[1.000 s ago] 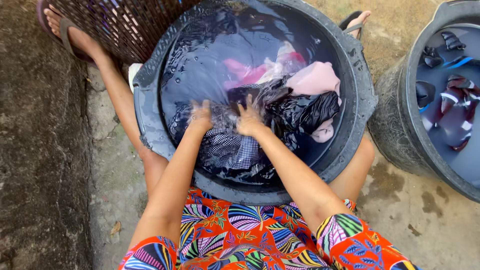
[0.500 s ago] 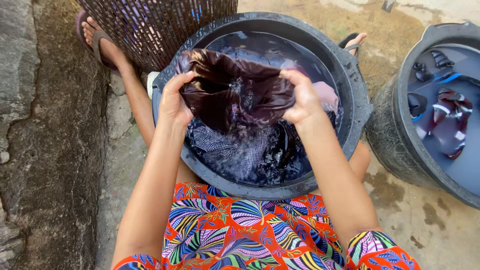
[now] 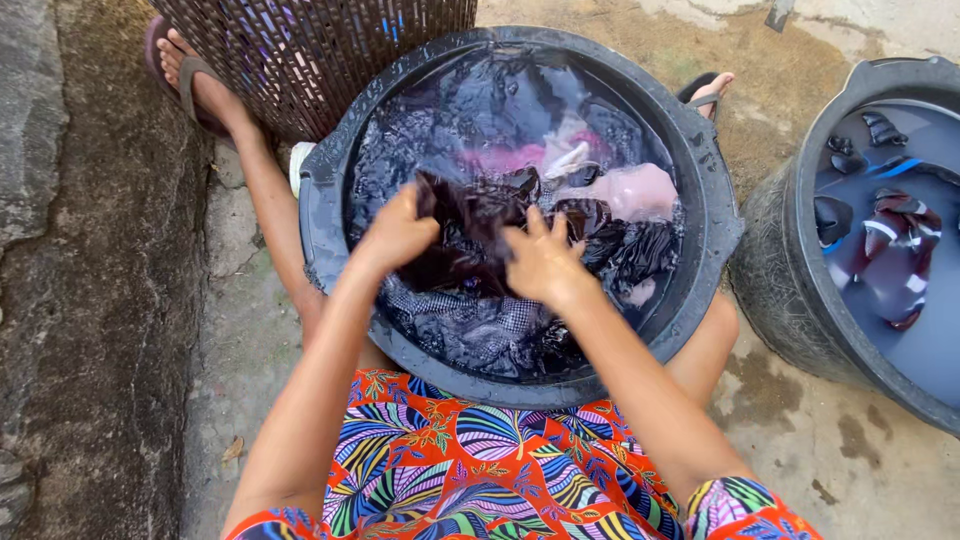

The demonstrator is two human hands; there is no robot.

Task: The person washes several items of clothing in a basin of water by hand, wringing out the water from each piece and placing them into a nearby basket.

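1. Where both hands meet over the water, the left hand (image 3: 400, 232) clutches the left end of a dark maroon garment (image 3: 468, 232), fingers curled into the wet cloth.
2. Right hand (image 3: 540, 262): fingers spread and bent, pressing onto the same garment's right side.
3. Dark maroon garment: bunched, soaked, lying at the water's surface near the middle of a black round wash tub (image 3: 712, 215) (held by both hands).
4. Tub contents: a checked cloth (image 3: 470, 318) below the hands, a pale pink garment (image 3: 635, 190) to the right, a black garment (image 3: 635, 250) just beside it.
5. Woven dark laundry basket (image 3: 310, 50): touching the tub's far-left rim.
6. Second black tub (image 3: 790, 270): to the right, holding grey water and dark clothes.
7. Ground: damp concrete (image 3: 790, 420).
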